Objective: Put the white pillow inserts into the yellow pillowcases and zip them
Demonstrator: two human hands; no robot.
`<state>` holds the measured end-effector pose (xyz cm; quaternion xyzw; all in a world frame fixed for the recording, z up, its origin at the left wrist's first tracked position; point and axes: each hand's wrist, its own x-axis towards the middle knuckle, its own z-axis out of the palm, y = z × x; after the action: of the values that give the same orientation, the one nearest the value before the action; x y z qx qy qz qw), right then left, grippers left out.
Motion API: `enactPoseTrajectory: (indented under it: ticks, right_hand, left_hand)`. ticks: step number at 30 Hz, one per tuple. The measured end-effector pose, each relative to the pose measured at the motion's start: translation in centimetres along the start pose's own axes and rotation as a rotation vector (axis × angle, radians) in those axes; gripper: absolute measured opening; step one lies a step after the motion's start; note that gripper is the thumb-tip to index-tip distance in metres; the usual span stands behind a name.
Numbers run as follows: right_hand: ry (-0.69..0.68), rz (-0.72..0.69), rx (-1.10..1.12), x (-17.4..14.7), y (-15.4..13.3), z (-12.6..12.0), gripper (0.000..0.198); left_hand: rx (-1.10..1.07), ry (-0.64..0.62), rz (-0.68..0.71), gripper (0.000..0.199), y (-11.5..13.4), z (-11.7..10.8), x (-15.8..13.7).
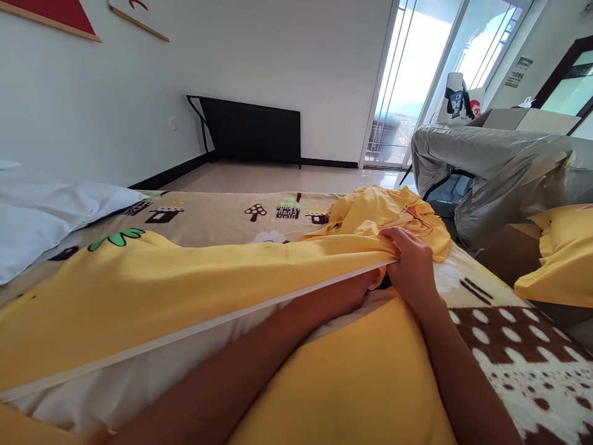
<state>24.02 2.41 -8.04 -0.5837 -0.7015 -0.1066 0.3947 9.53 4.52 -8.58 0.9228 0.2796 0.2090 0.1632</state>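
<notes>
Yellow fabric, smooth and pulled taut, spans the near side of the bed: a cover [194, 278] with a pale strip [259, 300] along its near edge and white fabric [152, 364] showing beneath. Green leaf print at its upper left.

Right hand [413, 262]: fingers closed on the far right end of the cover's edge, fabric gathered in the grip. Left hand [374, 281]: forearm runs below the raised edge toward the right hand; only a sliver of the hand shows, so I cannot tell whether it grips anything.

Position: cover lies over the patterned blanket [213, 216], its right end just beside a bunched yellow cloth [386, 207]. White pillow [60, 210] at far left. More yellow cloth [563, 259] at right, by a cardboard box [507, 250]. Yellow panel [343, 377] in the near foreground; whether it joins the cover is not clear.

Progress, judged: partway. Done: cover spread lengthwise, edge lifted at the right. Left: edge not closed, right end not settled, bunched cloth not spread out. Contents of the cover, if any, cannot be confirmed
</notes>
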Motion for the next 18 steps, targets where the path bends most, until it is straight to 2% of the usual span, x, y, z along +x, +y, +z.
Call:
enactPoseTrajectory:
  ticks: [3,7,9,13,18]
  right_hand:
    - [-0.005,0.068,0.045,-0.1,-0.1,0.1,0.041]
    - [0.019,0.117,0.049,-0.2,-0.4,0.1,0.040]
    - [0.039,0.103,0.074,-0.2,-0.4,0.2,0.039]
    - [0.065,0.075,0.146,-0.3,-0.2,0.5,0.036]
    - [-0.014,0.096,0.159,-0.2,-0.2,0.6,0.034]
  left_hand:
    - [-0.039,0.016,0.046,0.032,-0.5,-0.2,-0.4]
    - [-0.204,-0.008,-0.083,0.040,-1.2,0.1,-0.6]
    - [-0.179,-0.004,-0.105,0.042,-1.3,0.2,-0.6]
    - [-0.042,0.032,-0.051,0.041,-0.8,0.3,-0.3]
    - [-0.045,0.053,-0.058,0.038,-1.4,1.5,0.2]
